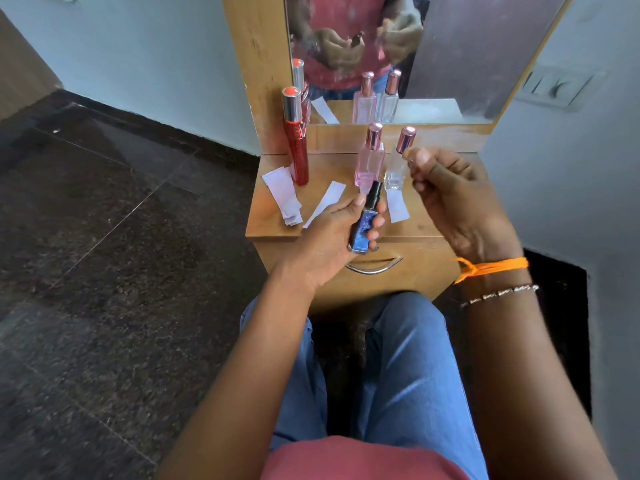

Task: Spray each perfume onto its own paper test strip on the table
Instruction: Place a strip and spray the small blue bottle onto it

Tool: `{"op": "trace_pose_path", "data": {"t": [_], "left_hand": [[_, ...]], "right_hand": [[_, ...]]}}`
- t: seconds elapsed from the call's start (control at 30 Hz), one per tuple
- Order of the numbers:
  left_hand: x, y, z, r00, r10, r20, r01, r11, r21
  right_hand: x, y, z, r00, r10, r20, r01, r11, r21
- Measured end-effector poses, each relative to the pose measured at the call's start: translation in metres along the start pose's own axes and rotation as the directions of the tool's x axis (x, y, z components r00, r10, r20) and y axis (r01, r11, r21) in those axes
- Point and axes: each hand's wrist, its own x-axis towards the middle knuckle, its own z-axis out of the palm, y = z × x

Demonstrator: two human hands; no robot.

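Looking down from the head camera, the left hand (332, 233) grips a blue rectangular glass perfume bottle with a black sprayer top (365, 221), fingers and thumb curled round its body, held tilted over the front edge of the small wooden dressing table (273, 216). The right hand (453, 199) is raised just right of it with fingers curled; something small and clear seems pinched at its fingertips (417, 157), but blur keeps me from telling what. On the tabletop a tall red cylindrical bottle with a silver cap (297, 140) stands at the back left, a pink square glass bottle with a rose-gold cap (370, 161) stands mid-table, and a clear glass bottle with a rose-gold cap (396, 168) stands just beside it, partly behind the right hand. A stack of white paper strips (282, 194) lies near the left edge, one white strip (325, 202) lies diagonally towards the front edge, and another white strip (396, 206) lies before the clear bottle. Bare wood shows along the table's right side.
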Motion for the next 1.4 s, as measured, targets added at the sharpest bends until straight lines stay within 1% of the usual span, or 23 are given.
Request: {"op": "trace_pose_path", "data": {"t": [0.03, 0.07, 0.1, 0.17, 0.2, 0.3, 0.37, 0.47, 0.57, 0.63, 0.7, 0.73, 0.77, 0.83, 0.9, 1.1, 1.17, 1.2, 1.23, 1.27, 1.3, 1.33, 1.4], "left_hand": [[0.000, -0.002, 0.001, 1.000, 0.010, -0.019, -0.011, 0.999, -0.047], [0.002, -0.004, 0.002, 0.998, 0.037, -0.060, -0.041, 0.997, -0.072], [0.004, -0.004, 0.003, 0.992, 0.067, -0.105, -0.075, 0.995, -0.070], [0.006, -0.003, 0.005, 0.973, 0.128, -0.191, -0.123, 0.992, 0.037], [0.007, -0.002, 0.006, 0.961, 0.165, -0.223, -0.140, 0.982, 0.123], [0.008, 0.000, 0.004, 0.927, 0.250, -0.280, -0.159, 0.937, 0.312], [0.007, 0.003, 0.003, 0.915, 0.260, -0.308, -0.146, 0.926, 0.349], [0.008, 0.002, 0.003, 0.908, 0.257, -0.332, -0.131, 0.924, 0.359], [0.010, -0.001, 0.005, 0.914, 0.250, -0.320, -0.128, 0.925, 0.358], [0.012, -0.004, 0.005, 0.908, 0.262, -0.326, -0.132, 0.919, 0.372], [0.014, -0.005, 0.005, 0.888, 0.298, -0.350, -0.136, 0.898, 0.418], [0.015, -0.005, 0.005, 0.876, 0.323, -0.358, -0.145, 0.884, 0.444], [0.015, -0.004, 0.006, 0.865, 0.348, -0.361, -0.157, 0.871, 0.465], [0.016, -0.001, 0.008, 0.847, 0.391, -0.361, -0.184, 0.852, 0.490], [0.016, 0.003, 0.008, 0.837, 0.410, -0.361, -0.204, 0.848, 0.489], [0.013, 0.006, -0.001, 0.858, 0.374, -0.353, -0.192, 0.870, 0.454], [0.013, 0.006, -0.004, 0.873, 0.350, -0.340, -0.183, 0.880, 0.439], [0.015, 0.007, -0.007, 0.865, 0.359, -0.350, -0.169, 0.866, 0.470], [0.017, 0.008, -0.010, 0.840, 0.398, -0.368, -0.134, 0.810, 0.570], [0.020, 0.008, -0.013, 0.805, 0.460, -0.374, -0.067, 0.697, 0.714], [0.023, 0.008, -0.018, 0.773, 0.523, -0.359, 0.016, 0.550, 0.835], [0.027, 0.008, -0.021, 0.751, 0.568, -0.336, 0.092, 0.413, 0.906], [0.036, 0.004, -0.026, 0.763, 0.574, -0.299, 0.206, 0.222, 0.953]], "right_hand": [[0.001, -0.002, -0.006, 1.000, 0.010, -0.003, -0.010, 1.000, -0.018], [0.001, 0.000, -0.012, 1.000, 0.016, -0.018, -0.018, 0.995, -0.102], [0.000, 0.006, -0.016, 0.999, 0.014, -0.049, -0.026, 0.968, -0.251], [-0.003, 0.024, -0.026, 0.988, -0.046, -0.144, -0.041, 0.834, -0.550], [-0.003, 0.032, -0.031, 0.978, -0.090, -0.190, -0.052, 0.772, -0.633], [-0.003, 0.049, -0.042, 0.958, -0.179, -0.225, -0.070, 0.615, -0.786], [-0.001, 0.055, -0.046, 0.960, -0.212, -0.185, -0.050, 0.521, -0.852], [0.000, 0.061, -0.049, 0.961, -0.227, -0.157, -0.035, 0.463, -0.885], [-0.002, 0.058, -0.050, 0.970, -0.192, -0.151, -0.042, 0.476, -0.878], [-0.003, 0.049, -0.047, 0.958, -0.241, -0.158, -0.022, 0.485, -0.874], [-0.004, 0.035, -0.038, 0.937, -0.320, -0.142, 0.050, 0.523, -0.851], [-0.005, 0.029, -0.033, 0.942, -0.320, -0.102, 0.103, 0.564, -0.819], [-0.006, 0.023, -0.027, 0.961, -0.275, -0.039, 0.144, 0.613, -0.777], [-0.010, 0.018, -0.014, 0.989, -0.093, 0.114, 0.147, 0.681, -0.718], [-0.012, 0.021, -0.006, 0.982, 0.011, 0.190, 0.132, 0.680, -0.721], [-0.014, 0.021, -0.001, 0.979, 0.034, 0.201, 0.104, 0.764, -0.637], [-0.013, 0.023, -0.002, 0.986, 0.005, 0.164, 0.105, 0.746, -0.658], [-0.012, 0.024, -0.003, 0.989, -0.005, 0.148, 0.105, 0.730, -0.676], [-0.012, 0.024, -0.004, 0.991, -0.011, 0.135, 0.102, 0.717, -0.690], [-0.012, 0.024, -0.006, 0.992, -0.014, 0.125, 0.098, 0.712, -0.695], [-0.012, 0.023, -0.007, 0.993, -0.016, 0.115, 0.092, 0.716, -0.692], [-0.012, 0.023, -0.009, 0.994, -0.018, 0.106, 0.086, 0.724, -0.684], [-0.012, 0.022, -0.011, 0.995, -0.030, 0.092, 0.085, 0.729, -0.679]]}}
